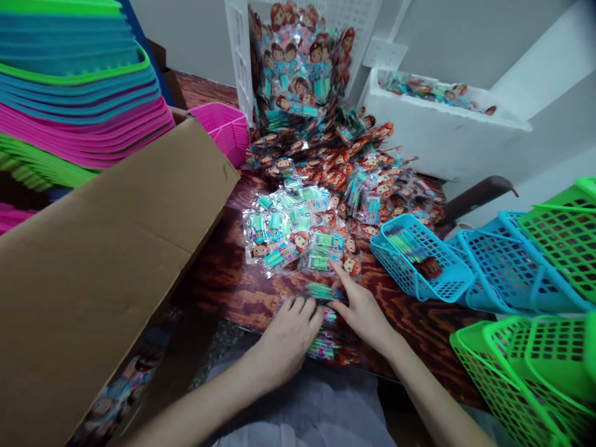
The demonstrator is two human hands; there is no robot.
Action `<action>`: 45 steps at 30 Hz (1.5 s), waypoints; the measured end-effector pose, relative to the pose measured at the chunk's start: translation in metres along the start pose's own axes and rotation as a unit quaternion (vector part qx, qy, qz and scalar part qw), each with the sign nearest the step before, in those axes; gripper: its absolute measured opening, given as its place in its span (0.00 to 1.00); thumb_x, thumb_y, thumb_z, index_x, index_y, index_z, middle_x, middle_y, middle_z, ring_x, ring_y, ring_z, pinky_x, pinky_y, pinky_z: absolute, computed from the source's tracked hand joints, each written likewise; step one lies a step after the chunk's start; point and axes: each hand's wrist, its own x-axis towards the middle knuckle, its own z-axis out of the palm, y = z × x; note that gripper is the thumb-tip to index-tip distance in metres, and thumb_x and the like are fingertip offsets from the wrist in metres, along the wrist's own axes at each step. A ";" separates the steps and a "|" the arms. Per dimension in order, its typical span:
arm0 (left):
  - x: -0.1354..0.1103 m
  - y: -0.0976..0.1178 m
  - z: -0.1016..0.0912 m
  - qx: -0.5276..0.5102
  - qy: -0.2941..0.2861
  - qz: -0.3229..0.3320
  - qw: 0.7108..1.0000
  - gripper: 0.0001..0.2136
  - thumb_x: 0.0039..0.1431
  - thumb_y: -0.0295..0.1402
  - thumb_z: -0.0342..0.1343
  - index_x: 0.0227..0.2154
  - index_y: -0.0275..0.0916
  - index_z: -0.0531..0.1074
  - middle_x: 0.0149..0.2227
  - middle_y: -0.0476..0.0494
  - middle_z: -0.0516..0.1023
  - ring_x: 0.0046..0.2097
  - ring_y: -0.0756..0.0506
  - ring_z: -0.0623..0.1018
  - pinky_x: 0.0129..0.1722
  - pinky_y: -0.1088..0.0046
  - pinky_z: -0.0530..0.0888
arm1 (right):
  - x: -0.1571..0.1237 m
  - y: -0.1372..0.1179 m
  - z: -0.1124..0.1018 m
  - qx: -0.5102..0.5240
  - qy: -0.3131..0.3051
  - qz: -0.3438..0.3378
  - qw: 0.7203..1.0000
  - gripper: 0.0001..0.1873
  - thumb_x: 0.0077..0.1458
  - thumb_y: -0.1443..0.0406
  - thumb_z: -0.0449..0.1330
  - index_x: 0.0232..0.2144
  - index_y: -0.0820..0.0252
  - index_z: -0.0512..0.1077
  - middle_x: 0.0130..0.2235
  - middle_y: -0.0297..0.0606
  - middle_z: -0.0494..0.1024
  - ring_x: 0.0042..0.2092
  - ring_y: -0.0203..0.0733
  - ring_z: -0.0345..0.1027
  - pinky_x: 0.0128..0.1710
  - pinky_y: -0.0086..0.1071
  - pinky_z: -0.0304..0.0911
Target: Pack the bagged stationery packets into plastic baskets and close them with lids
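Note:
My left hand [287, 335] and my right hand [361, 310] rest side by side on a small stack of clear-wrapped packets [326, 338] at the near edge of the wooden table [233, 279]. Both hands have their fingers curled down onto the stack. The right index finger stretches out toward a loose spread of the same packets [298, 239], each printed with a red-haired cartoon doll. Behind that spread lies a much bigger heap of packets [344, 164].
A large open cardboard box flap [107, 261] fills the left. Stacked coloured plastic baskets [69, 93] stand behind it. A blue basket [419, 257] holding a few packets lies right of my hands, with more blue baskets [507, 267] and green baskets [535, 372] beyond. A white crate [447, 133] stands at the back.

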 end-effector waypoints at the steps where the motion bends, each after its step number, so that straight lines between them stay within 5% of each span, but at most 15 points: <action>1: 0.000 0.000 0.001 0.002 0.004 0.001 1.000 0.28 0.58 0.25 0.47 0.63 0.30 0.57 0.55 0.32 0.67 0.55 0.33 0.67 0.57 0.52 0.65 | 0.000 0.001 0.000 0.003 -0.002 -0.008 1.000 0.42 0.55 0.71 0.57 0.69 0.49 0.50 0.59 0.41 0.71 0.59 0.49 0.67 0.57 0.42 0.63; 6: -0.003 0.003 0.011 0.029 0.029 0.008 0.999 0.26 0.62 0.24 0.43 0.64 0.28 0.56 0.57 0.31 0.68 0.59 0.33 0.66 0.61 0.52 0.60 | -0.008 0.003 0.002 -0.021 -0.021 -0.053 0.998 0.34 0.57 0.74 0.53 0.65 0.54 0.59 0.64 0.41 0.66 0.65 0.46 0.57 0.65 0.44 0.55; 12: -0.005 0.005 0.018 0.041 0.040 0.014 0.998 0.26 0.63 0.25 0.45 0.64 0.24 0.56 0.60 0.26 0.67 0.62 0.31 0.65 0.62 0.50 0.59 | -0.008 -0.005 0.001 -0.066 -0.045 -0.067 0.995 0.20 0.59 0.77 0.51 0.49 0.58 0.72 0.47 0.42 0.74 0.49 0.44 0.69 0.52 0.37 0.66; 21: -0.006 0.004 0.017 0.033 0.061 0.004 0.998 0.23 0.63 0.27 0.46 0.61 0.27 0.62 0.59 0.29 0.69 0.62 0.33 0.67 0.63 0.53 0.58 | 0.000 -0.008 0.001 -0.111 -0.045 -0.068 0.990 0.12 0.58 0.77 0.55 0.38 0.58 0.72 0.40 0.38 0.73 0.44 0.42 0.68 0.45 0.32 0.63; 26: 0.007 -0.006 0.007 0.027 0.073 0.047 0.996 0.16 0.60 0.30 0.52 0.51 0.32 0.70 0.68 0.27 0.55 0.70 0.30 0.50 0.68 0.45 0.44 | 0.002 -0.012 0.002 -0.116 -0.071 -0.085 0.987 0.13 0.56 0.78 0.54 0.39 0.60 0.73 0.41 0.40 0.75 0.46 0.42 0.69 0.47 0.32 0.62; 29: 0.012 -0.014 0.012 -0.006 0.018 0.073 0.997 0.27 0.50 0.30 0.57 0.55 0.31 0.66 0.68 0.23 0.54 0.70 0.28 0.51 0.67 0.43 0.45 | 0.007 -0.010 -0.002 -0.090 -0.079 -0.054 0.991 0.11 0.55 0.75 0.58 0.38 0.60 0.75 0.42 0.39 0.78 0.45 0.43 0.71 0.47 0.32 0.62; 33: 0.014 -0.021 0.025 -0.014 -0.014 0.038 0.999 0.42 0.42 0.23 0.56 0.66 0.36 0.56 0.66 0.28 0.59 0.67 0.28 0.58 0.65 0.47 0.57 | 0.010 0.003 -0.019 0.095 -0.132 0.006 0.987 0.08 0.53 0.66 0.66 0.38 0.59 0.76 0.37 0.34 0.80 0.39 0.41 0.74 0.40 0.29 0.64; 36: 0.017 -0.021 0.025 -0.009 -0.031 0.008 0.999 0.51 0.40 0.19 0.53 0.70 0.47 0.43 0.65 0.34 0.61 0.64 0.32 0.65 0.61 0.54 0.65 | -0.004 0.015 -0.034 0.152 -0.034 0.020 0.988 0.08 0.58 0.63 0.62 0.40 0.57 0.76 0.37 0.33 0.81 0.39 0.40 0.74 0.39 0.29 0.65; 39: 0.021 -0.020 0.022 -0.018 -0.029 -0.004 0.999 0.54 0.40 0.20 0.53 0.71 0.48 0.34 0.63 0.35 0.64 0.61 0.34 0.68 0.59 0.59 0.68 | -0.028 0.032 -0.055 0.046 0.199 0.026 0.979 0.09 0.63 0.64 0.56 0.39 0.57 0.76 0.40 0.38 0.79 0.43 0.43 0.71 0.46 0.35 0.64; 41: 0.023 -0.018 0.021 -0.016 -0.004 0.003 1.000 0.54 0.40 0.21 0.54 0.71 0.45 0.33 0.64 0.33 0.62 0.63 0.34 0.67 0.60 0.59 0.66 | -0.045 0.051 -0.074 -0.062 0.298 0.037 0.952 0.10 0.63 0.65 0.54 0.43 0.58 0.75 0.45 0.43 0.78 0.49 0.48 0.68 0.52 0.42 0.62; 45: 0.025 -0.014 0.023 0.009 0.015 0.006 1.000 0.54 0.40 0.21 0.54 0.71 0.42 0.33 0.63 0.31 0.65 0.62 0.33 0.68 0.59 0.56 0.67 | -0.067 0.087 -0.098 -0.237 0.278 0.054 0.929 0.20 0.57 0.70 0.58 0.53 0.60 0.69 0.54 0.48 0.73 0.61 0.55 0.58 0.61 0.54 0.52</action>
